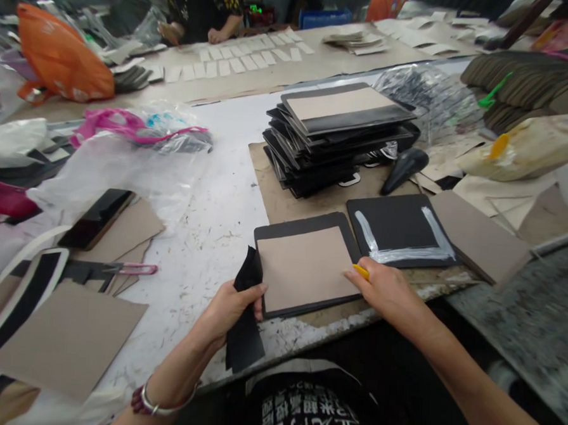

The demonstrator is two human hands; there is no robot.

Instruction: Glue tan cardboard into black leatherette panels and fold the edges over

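Note:
A beige board (305, 264) lies on a slightly larger black panel (300, 222) at the table's front edge. My left hand (234, 308) grips a strip of black fabric (245, 340) that hangs over the edge, its thumb against the panel's left side. In my closed right hand (380, 284) is a small yellow tool (361, 272), mostly hidden by the fingers, at the board's right edge. Just right of it, a second black panel (397, 228) carries whitish glue-like streaks (408, 251) along three sides.
Behind the panels stands a tall stack of black panels (335, 145). A dark teardrop-shaped object (405, 170) and a yellow-spouted plastic bottle (530, 149) lie to the right, near beige boards (480, 232). Left are a phone (96, 218), pink-handled snips (133, 268) and loose board (70, 338). Across the table sits another person (199, 11).

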